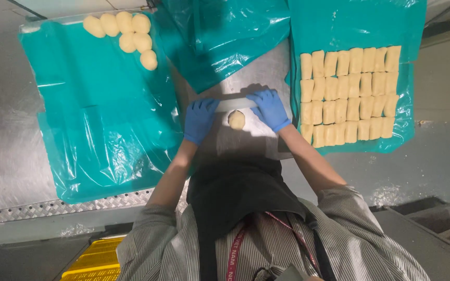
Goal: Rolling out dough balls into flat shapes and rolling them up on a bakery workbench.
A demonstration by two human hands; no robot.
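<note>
My left hand (199, 119) and my right hand (269, 109), both in blue gloves, grip the two ends of a pale rolling pin (235, 104) lying crosswise on the steel table (256, 70). A small round piece of dough (236, 119) lies on the table just on my side of the pin, between my hands. I cannot tell whether the pin touches the dough.
A teal plastic sheet (105, 114) on the left carries several dough balls (128, 32) at its far end. Another teal sheet (410, 31) on the right holds rows of rolled dough pieces (347, 96). Crumpled teal plastic (220, 36) lies beyond the pin. A yellow crate (92, 263) sits low left.
</note>
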